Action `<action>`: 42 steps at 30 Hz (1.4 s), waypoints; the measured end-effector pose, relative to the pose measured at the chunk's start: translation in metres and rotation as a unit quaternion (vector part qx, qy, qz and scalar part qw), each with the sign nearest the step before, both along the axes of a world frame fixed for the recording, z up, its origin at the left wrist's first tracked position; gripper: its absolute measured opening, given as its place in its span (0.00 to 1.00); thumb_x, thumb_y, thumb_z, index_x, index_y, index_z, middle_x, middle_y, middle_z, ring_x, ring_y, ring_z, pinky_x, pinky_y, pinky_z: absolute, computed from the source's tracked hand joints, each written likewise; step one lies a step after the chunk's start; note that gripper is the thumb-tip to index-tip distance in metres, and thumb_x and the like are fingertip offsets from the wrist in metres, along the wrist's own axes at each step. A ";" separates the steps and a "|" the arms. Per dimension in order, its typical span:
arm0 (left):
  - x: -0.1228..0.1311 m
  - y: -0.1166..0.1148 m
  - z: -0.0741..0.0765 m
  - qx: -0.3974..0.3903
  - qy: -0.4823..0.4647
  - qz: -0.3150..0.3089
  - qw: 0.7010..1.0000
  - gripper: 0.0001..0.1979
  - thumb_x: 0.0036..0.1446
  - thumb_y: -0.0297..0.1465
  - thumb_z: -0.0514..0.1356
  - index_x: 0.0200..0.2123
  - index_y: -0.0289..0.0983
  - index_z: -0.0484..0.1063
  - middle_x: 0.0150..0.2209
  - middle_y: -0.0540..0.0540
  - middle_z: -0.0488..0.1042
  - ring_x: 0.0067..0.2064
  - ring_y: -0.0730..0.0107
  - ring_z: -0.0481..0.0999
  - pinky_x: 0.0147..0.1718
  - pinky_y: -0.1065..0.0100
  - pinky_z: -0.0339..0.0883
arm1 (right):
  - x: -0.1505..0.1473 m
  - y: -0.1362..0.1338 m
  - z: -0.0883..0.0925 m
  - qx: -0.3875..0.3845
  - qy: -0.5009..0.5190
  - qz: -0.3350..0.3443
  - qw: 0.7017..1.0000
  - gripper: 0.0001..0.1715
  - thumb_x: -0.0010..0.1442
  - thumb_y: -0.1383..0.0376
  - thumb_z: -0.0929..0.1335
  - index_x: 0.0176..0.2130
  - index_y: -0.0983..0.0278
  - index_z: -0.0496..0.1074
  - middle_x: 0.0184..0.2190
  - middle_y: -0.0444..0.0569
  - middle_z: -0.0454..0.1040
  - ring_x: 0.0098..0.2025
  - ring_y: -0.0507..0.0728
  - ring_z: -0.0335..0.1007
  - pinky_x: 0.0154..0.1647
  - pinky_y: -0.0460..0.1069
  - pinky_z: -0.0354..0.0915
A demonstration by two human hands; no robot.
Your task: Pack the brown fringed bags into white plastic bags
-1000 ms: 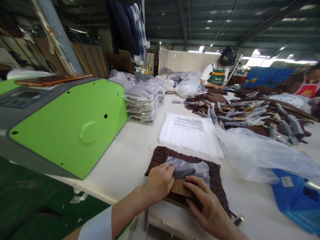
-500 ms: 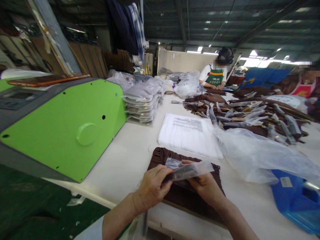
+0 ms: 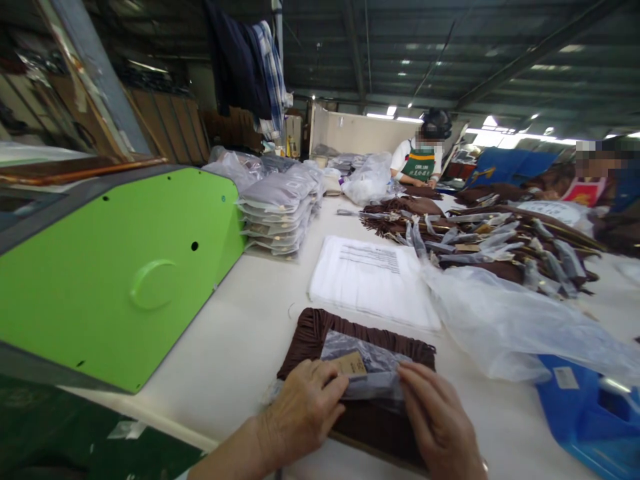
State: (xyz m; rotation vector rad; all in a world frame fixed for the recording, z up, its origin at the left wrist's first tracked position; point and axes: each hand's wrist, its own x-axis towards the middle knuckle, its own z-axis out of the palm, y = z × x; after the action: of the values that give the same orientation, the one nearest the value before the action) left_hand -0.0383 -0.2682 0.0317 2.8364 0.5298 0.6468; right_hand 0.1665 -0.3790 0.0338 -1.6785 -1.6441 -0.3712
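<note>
A folded brown garment (image 3: 305, 337) with a gathered edge lies on the white table (image 3: 240, 327) right in front of me. On top of it rests a small clear plastic packet (image 3: 370, 363) with a brown card tag (image 3: 347, 365) on it. My left hand (image 3: 300, 410) grips the packet's left end, thumb beside the tag. My right hand (image 3: 437, 420) presses its fingers on the packet's right end.
A large green machine (image 3: 125, 280) fills the left. A stack of bagged garments (image 3: 277, 213) and white printed sheets (image 3: 373, 280) lie beyond. Loose clear bags (image 3: 505, 320), a blue bin (image 3: 595, 413) and several brown pieces (image 3: 490, 240) sit right. Two other people work at the far end.
The packet, held up off the garment half a second ago, now lies flat on it under both hands. The view has tipped slightly downward.
</note>
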 end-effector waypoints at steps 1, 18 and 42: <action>-0.001 0.001 0.004 -0.022 0.000 -0.001 1.000 0.13 0.52 0.30 0.60 0.42 0.37 0.67 0.39 0.44 0.72 0.38 0.62 0.71 0.35 0.61 0.69 | -0.001 -0.001 -0.004 -0.011 -0.028 0.025 0.999 0.14 0.58 0.68 0.63 0.44 0.60 0.70 0.41 0.49 0.74 0.43 0.55 0.70 0.43 0.49 0.68; 0.101 0.176 -0.057 -0.047 -0.003 0.006 0.999 0.24 0.49 0.38 0.58 0.52 0.45 0.67 0.55 0.48 0.67 0.56 0.57 0.66 0.54 0.60 0.62 | 0.086 0.115 0.003 -0.279 0.112 -0.079 0.950 0.25 0.49 0.67 0.70 0.49 0.59 0.69 0.52 0.51 0.68 0.54 0.59 0.63 0.54 0.54 0.59; 0.111 0.182 -0.033 -0.109 0.083 0.043 0.990 0.13 0.45 0.35 0.58 0.37 0.46 0.74 0.43 0.50 0.74 0.45 0.61 0.73 0.44 0.64 0.67 | 0.127 0.131 -0.006 -0.353 0.074 -0.069 0.930 0.12 0.51 0.66 0.70 0.38 0.64 0.71 0.39 0.46 0.71 0.40 0.52 0.67 0.42 0.47 0.62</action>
State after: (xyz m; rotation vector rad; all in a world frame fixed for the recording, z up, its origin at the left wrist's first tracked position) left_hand 0.0729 -0.0859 -0.0010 2.6850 0.7068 0.3417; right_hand 0.2933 -0.2478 0.0277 -2.2825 -1.6492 0.3285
